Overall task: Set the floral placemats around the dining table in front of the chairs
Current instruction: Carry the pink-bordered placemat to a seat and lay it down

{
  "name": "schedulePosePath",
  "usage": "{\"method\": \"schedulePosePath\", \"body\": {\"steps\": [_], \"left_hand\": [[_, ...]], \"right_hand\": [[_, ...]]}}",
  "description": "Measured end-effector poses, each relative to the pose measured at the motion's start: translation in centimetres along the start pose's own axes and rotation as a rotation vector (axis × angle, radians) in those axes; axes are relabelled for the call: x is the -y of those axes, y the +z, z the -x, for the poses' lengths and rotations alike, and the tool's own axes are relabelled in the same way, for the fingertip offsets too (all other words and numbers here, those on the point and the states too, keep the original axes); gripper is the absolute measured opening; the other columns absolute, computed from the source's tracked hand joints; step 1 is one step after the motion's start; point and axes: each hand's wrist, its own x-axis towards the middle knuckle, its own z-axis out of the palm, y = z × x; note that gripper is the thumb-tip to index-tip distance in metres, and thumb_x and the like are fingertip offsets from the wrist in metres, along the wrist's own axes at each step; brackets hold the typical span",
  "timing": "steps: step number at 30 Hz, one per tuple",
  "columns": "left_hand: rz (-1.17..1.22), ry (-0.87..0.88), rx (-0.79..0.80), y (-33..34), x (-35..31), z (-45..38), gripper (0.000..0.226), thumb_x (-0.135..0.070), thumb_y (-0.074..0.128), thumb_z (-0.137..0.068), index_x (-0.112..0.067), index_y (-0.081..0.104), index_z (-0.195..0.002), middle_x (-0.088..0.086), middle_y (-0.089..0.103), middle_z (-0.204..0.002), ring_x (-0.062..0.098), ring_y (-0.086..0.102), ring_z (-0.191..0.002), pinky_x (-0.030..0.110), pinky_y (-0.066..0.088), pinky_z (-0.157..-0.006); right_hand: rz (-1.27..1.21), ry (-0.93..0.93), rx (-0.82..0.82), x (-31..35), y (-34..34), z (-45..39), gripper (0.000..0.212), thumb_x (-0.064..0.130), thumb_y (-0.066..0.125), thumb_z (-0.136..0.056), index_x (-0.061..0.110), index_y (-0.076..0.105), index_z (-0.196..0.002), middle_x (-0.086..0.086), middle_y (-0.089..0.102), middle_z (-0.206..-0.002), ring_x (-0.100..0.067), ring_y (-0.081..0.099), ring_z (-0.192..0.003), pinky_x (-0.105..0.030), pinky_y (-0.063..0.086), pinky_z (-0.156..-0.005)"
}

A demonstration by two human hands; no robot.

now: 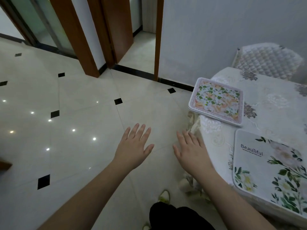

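Right of both empty hands, placemats.

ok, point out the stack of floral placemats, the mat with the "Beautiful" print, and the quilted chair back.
stack of floral placemats (217, 101), head view, on the flowered middle of the top mat.
"Beautiful" mat (265, 165), head view, on its pale middle below the lettering.
chair back (267, 61), head view, on the quilted cover.

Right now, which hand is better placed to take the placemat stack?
Right hand, probably. It hovers open beside the table corner, just short of the placemat stack overhanging the edge. The left hand, also open, is over the floor, farther away.
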Motion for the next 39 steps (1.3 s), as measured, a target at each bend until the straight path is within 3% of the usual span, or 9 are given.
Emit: {"method": "schedulePosePath", "body": {"steps": [5,7,10,15,19,23,29,36,39], "left_hand": [[-0.02,0.011,0.035,0.2,0.7,-5.3,0.082,-0.062,-0.006,-0.088,-0.023,0.014,-0.158,0.003,0.015,-0.166,0.023,0.007,-0.153,0.044,0.004,-0.123],[-0.027,-0.001,0.056,0.0,1.0,-7.3,0.085,-0.062,-0.012,-0.085,-0.025,0.005,-0.159,0.001,0.005,-0.167,0.021,-0.001,-0.154,0.043,-0.001,-0.124],[-0.008,-0.012,0.047,-0.5,1.7,-9.9,0.084,-0.063,-0.011,-0.086,-0.025,0.006,-0.159,0.002,0.006,-0.167,0.022,0.0,-0.154,0.043,-0.002,-0.123],[0.046,-0.036,0.02,-0.7,3.2,-13.5,0.097,-0.069,-0.029,-0.08,-0.027,0.008,-0.158,0.0,0.007,-0.167,0.02,0.001,-0.154,0.041,0.0,-0.123],[0.075,-0.02,0.016,-0.5,4.3,-16.6,0.093,-0.07,-0.023,-0.084,-0.026,0.015,-0.158,0.001,0.014,-0.166,0.021,0.007,-0.153,0.041,0.003,-0.122],[0.07,0.025,0.026,-0.2,5.7,-21.0,0.082,-0.066,-0.008,-0.095,-0.024,0.028,-0.155,0.004,0.029,-0.161,0.024,0.023,-0.15,0.039,0.008,-0.121],[0.054,0.152,0.057,0.6,9.4,-28.9,0.073,-0.06,0.006,-0.101,-0.02,0.044,-0.148,0.008,0.047,-0.151,0.028,0.042,-0.141,0.042,0.018,-0.114],[0.062,0.318,0.049,-0.9,12.9,-36.9,0.084,-0.062,-0.011,-0.095,-0.022,0.033,-0.154,0.007,0.034,-0.159,0.026,0.026,-0.149,0.045,0.017,-0.119],[0.053,0.406,0.054,-1.4,12.7,-39.9,0.077,-0.062,0.0,-0.096,-0.022,0.031,-0.154,0.007,0.032,-0.16,0.025,0.024,-0.15,0.045,0.017,-0.12]], "right_hand": [[-0.015,0.023,-0.02,-1.2,0.4,-5.3,0.063,0.047,0.028,-0.092,0.012,0.055,-0.138,-0.012,0.058,-0.137,-0.032,0.057,-0.124,-0.05,0.042,-0.103],[-0.039,0.022,-0.021,-1.5,-0.1,-7.4,0.062,0.046,0.03,-0.092,0.011,0.055,-0.137,-0.013,0.058,-0.137,-0.033,0.057,-0.123,-0.051,0.043,-0.101],[-0.072,-0.007,-0.041,-1.4,-0.6,-10.6,0.061,0.045,0.03,-0.093,0.011,0.052,-0.139,-0.014,0.056,-0.14,-0.033,0.055,-0.126,-0.052,0.045,-0.102],[-0.066,-0.029,-0.042,-1.4,-1.0,-15.3,0.063,0.046,0.027,-0.094,0.014,0.048,-0.143,-0.011,0.05,-0.146,-0.032,0.049,-0.132,-0.05,0.038,-0.106],[-0.065,-0.023,-0.037,-1.9,-1.5,-18.7,0.065,0.048,0.024,-0.093,0.014,0.045,-0.145,-0.01,0.046,-0.149,-0.031,0.047,-0.135,-0.049,0.035,-0.109],[-0.06,0.007,-0.007,-2.3,-1.3,-22.0,0.077,0.052,0.001,-0.088,0.02,0.019,-0.155,-0.005,0.02,-0.162,-0.025,0.02,-0.149,-0.045,0.012,-0.119],[-0.037,0.148,0.023,-0.9,-0.7,-27.4,0.061,0.044,0.031,-0.091,0.013,0.053,-0.139,-0.011,0.055,-0.141,-0.031,0.054,-0.128,-0.051,0.043,-0.103],[-0.028,0.344,0.021,0.1,-1.5,-32.9,0.062,0.043,0.029,-0.09,0.011,0.054,-0.137,-0.011,0.056,-0.139,-0.031,0.054,-0.127,-0.051,0.041,-0.103],[-0.033,0.412,0.028,-0.1,-1.6,-34.0,0.064,0.044,0.026,-0.09,0.014,0.052,-0.14,-0.008,0.053,-0.143,-0.029,0.051,-0.131,-0.05,0.039,-0.106]]}}
